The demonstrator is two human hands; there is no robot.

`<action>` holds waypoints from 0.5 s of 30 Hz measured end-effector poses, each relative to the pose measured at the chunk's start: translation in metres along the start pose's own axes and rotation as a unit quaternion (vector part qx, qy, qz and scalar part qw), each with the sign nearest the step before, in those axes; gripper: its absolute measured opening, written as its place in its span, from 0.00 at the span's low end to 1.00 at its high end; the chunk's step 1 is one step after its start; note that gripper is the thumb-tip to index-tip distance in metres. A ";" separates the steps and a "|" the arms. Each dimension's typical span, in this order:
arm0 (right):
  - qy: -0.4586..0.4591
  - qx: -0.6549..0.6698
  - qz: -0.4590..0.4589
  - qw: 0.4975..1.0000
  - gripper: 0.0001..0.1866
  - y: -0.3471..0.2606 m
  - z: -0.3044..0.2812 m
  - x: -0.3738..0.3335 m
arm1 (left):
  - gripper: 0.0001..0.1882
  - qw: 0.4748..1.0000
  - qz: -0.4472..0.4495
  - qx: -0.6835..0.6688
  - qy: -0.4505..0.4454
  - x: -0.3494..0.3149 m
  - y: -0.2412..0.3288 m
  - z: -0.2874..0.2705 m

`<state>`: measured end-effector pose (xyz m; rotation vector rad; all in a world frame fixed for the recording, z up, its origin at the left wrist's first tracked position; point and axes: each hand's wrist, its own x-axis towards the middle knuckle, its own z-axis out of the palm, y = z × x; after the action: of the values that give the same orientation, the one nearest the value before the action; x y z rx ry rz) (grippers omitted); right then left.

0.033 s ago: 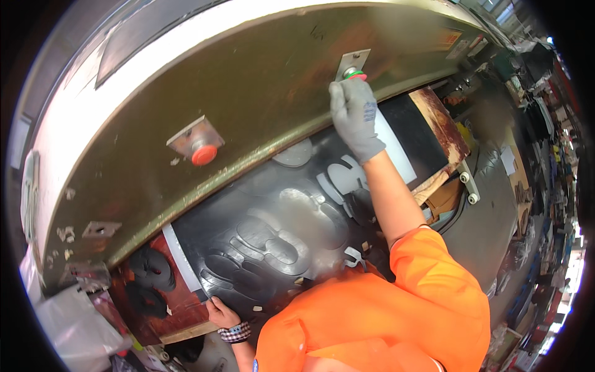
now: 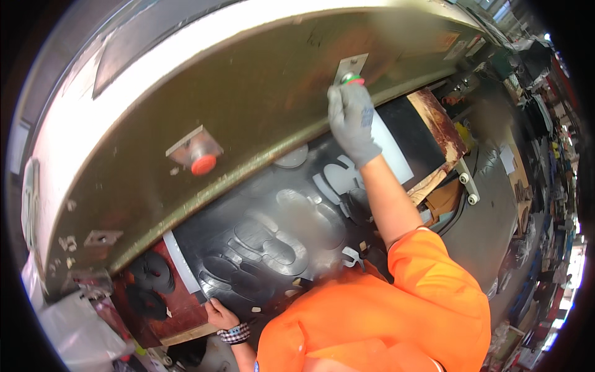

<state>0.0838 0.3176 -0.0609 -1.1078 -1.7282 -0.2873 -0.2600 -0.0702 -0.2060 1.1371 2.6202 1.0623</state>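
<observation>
My right hand point(image 2: 353, 121), in a grey glove, is raised with curled fingers against a push button point(image 2: 352, 80) with a green ring, on the front of a large olive-green machine point(image 2: 273, 87). The hand covers part of the button's face. Low on the left, my bare left hand point(image 2: 220, 314) pinches the near left corner of a black sheet point(image 2: 204, 232). Several rounded, sole-like cut shapes point(image 2: 276, 254) show in the sheet below the machine's edge. White strips point(image 2: 181, 263) lie at its left end and under my right forearm.
A red push button point(image 2: 203, 163) projects from the machine at left. Black cut pieces point(image 2: 150, 273) lie on the reddish board point(image 2: 176, 307) at left. Clear plastic bags point(image 2: 83, 328) are at lower left. White rollers point(image 2: 473, 199) and a grey surface point(image 2: 483, 229) are at right.
The view has shifted very slightly. My right hand covers a little more of the green-ringed button. My left hand stays at the sheet's corner.
</observation>
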 end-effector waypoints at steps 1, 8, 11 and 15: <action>0.039 0.016 -0.041 0.998 0.11 0.000 0.003 0.003 | 0.20 1.000 -0.014 -0.002 -0.006 0.015 0.002 0.005; -0.092 0.000 0.011 0.996 0.10 0.028 0.006 -0.034 | 0.20 0.998 0.054 0.033 0.001 0.063 -0.010 0.009; -0.028 -0.082 0.005 0.996 0.08 0.056 -0.034 -0.079 | 0.22 0.990 0.121 -0.001 0.073 0.069 0.000 0.025; -0.078 -0.126 0.464 0.874 0.14 0.069 -0.104 -0.155 | 0.23 0.996 0.087 0.011 0.027 0.060 0.028 0.050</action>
<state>0.2114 0.2052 -0.1646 -2.0570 -1.1158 0.1975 -0.2689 0.0120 -0.2154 1.3837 2.6181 1.1116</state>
